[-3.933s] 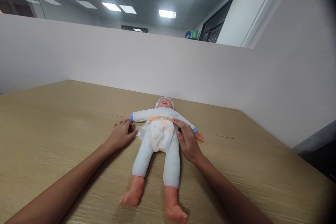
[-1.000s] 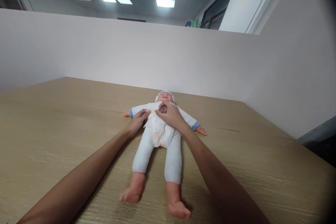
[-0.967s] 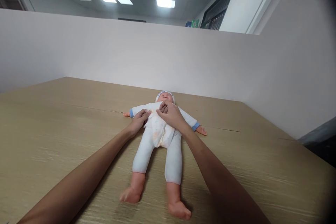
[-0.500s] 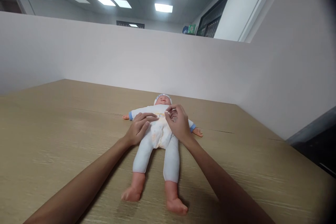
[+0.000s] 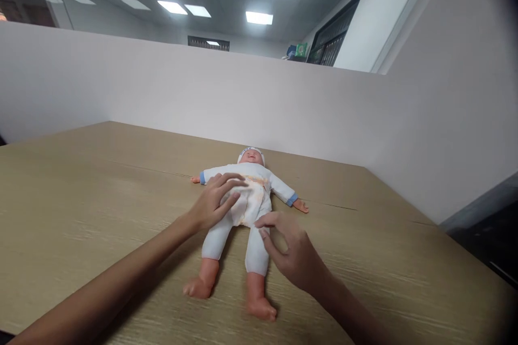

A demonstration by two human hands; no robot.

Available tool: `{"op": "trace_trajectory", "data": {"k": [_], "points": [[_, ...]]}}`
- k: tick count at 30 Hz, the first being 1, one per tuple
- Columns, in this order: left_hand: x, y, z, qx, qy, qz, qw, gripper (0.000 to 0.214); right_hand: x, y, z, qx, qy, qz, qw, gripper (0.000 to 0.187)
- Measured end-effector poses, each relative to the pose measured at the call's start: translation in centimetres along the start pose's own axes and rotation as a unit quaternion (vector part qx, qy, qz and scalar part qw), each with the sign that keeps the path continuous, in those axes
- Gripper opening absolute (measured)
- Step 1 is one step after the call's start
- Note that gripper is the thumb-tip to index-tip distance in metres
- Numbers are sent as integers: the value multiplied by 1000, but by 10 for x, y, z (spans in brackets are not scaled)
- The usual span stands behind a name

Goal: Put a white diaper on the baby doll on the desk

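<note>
A baby doll (image 5: 218, 240) in a white suit with blue cuffs and a white cap lies on its back, feet toward me. Round its hips is a white diaper (image 5: 254, 202) with pale orange marks. My left hand (image 5: 216, 202) rests over the diaper's left side, fingers stretched toward the waist and thumb apart. Beside the doll's right-hand leg, as I see it, is my right hand (image 5: 293, 248). Its thumb and index finger curve toward the diaper's leg edge with a small gap between their tips; the other fingers are mostly hidden.
The doll lies on a wide wooden table (image 5: 101, 199) with a thin seam across it. A pale low wall (image 5: 182, 91) rises behind the table and another stands at the right. A dark object (image 5: 485, 237) is beyond the table's right edge.
My right hand has come down from the diaper's waist to the leg edge, uncovering the doll's arm. My left hand stays on the diaper's side. The view has shifted slightly.
</note>
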State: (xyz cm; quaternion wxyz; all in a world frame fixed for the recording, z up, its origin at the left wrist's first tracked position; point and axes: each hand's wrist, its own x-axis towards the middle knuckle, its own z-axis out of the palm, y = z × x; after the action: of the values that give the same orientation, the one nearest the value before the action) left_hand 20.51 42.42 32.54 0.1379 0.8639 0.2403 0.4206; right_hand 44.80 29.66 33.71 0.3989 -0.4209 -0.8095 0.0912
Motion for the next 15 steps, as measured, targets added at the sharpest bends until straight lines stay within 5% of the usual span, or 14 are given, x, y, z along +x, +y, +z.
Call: {"op": "trace_trajectory", "data": {"k": [5, 9, 15], "points": [[-32, 25, -7, 1, -128, -36, 991, 32, 1, -9, 11, -25, -154, 14, 988, 17], [-43, 18, -9, -4, -163, -130, 978, 24, 2, 4, 15, -54, -119, 119, 984, 3], [-34, 19, 9, 49, -124, -224, 965, 48, 8, 10, 31, -124, -50, 211, 968, 20]]}}
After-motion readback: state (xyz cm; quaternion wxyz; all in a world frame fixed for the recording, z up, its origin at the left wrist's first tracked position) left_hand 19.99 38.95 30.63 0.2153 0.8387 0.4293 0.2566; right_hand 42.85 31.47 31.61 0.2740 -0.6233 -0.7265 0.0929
